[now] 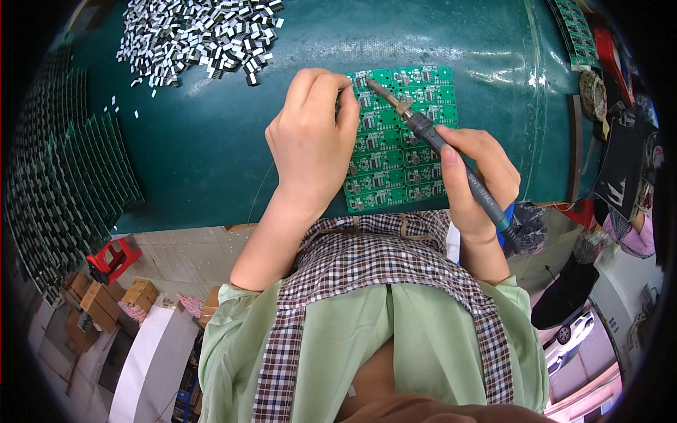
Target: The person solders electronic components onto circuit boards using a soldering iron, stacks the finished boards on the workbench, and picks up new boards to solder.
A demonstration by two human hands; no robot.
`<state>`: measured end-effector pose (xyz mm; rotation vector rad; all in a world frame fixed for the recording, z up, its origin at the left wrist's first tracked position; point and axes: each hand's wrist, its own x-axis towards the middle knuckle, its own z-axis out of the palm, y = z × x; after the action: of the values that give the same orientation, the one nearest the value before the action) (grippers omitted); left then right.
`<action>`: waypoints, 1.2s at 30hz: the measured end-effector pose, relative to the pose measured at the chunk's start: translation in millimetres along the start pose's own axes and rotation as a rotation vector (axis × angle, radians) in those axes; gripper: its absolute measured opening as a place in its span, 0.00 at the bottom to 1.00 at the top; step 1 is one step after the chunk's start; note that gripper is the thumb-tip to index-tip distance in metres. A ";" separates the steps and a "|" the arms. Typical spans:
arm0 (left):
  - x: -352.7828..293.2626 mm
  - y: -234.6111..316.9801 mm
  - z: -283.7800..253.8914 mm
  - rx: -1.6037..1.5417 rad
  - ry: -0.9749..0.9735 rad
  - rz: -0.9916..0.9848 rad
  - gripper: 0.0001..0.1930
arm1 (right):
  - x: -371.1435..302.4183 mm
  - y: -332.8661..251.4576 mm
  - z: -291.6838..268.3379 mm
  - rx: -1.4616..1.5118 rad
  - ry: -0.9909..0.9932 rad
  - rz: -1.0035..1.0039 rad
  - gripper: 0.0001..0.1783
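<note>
A panel of green circuit boards lies on the green work mat, divided into rows of small identical boards with chips on them. My right hand grips a grey soldering iron like a pen. The iron's tip points up and left, at or just above a board in the panel's top row. Beside that same top left corner, my left hand is closed, thumb and fingers bent together. What its fingertips hold is hidden. A thin wire curves over the mat below my left wrist.
A heap of small black-and-white parts covers the far left of the mat. Tall rows of stacked circuit boards stand at the left edge. More boards and a round brown holder sit at the far right. A red stool is below left.
</note>
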<state>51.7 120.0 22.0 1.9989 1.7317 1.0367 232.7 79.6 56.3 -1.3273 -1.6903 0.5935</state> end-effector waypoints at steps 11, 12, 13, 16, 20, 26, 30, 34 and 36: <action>-0.1 2.5 -4.1 -0.013 -0.130 0.022 0.04 | -9.5 -7.8 -1.9 -0.043 -0.040 -0.022 0.10; -0.6 4.6 -5.8 -0.014 -0.130 0.023 0.04 | -10.4 -7.9 -3.2 -0.044 -0.039 -0.022 0.10; -1.8 8.1 -9.0 -0.036 -0.128 -0.018 0.05 | -11.5 -7.1 -5.2 -0.058 -0.005 -0.045 0.10; -8.0 10.0 -13.0 -0.082 -0.127 -0.047 0.05 | -13.3 -6.8 -11.9 -0.051 0.006 -0.052 0.09; -13.8 6.2 -8.6 -0.092 -0.095 -0.019 0.06 | -16.3 -8.6 -12.3 -0.029 -0.036 -0.007 0.09; -14.8 6.1 -5.5 -0.083 -0.086 0.001 0.06 | -15.2 -5.8 -9.6 -0.009 -0.057 -0.012 0.09; -14.0 7.3 -5.7 -0.100 -0.112 -0.006 0.05 | -15.6 -7.4 -9.2 -0.014 -0.064 -0.020 0.10; -13.9 9.3 -5.2 -0.113 -0.145 -0.009 0.05 | -19.9 -10.9 -9.1 -0.030 -0.067 -0.021 0.10; -15.1 9.1 -5.1 -0.108 -0.132 0.012 0.05 | -21.7 -12.1 -9.4 -0.037 -0.070 -0.016 0.10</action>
<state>54.7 102.4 26.5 1.9665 1.5643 0.9575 235.4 54.0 63.1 -1.3313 -1.7746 0.6083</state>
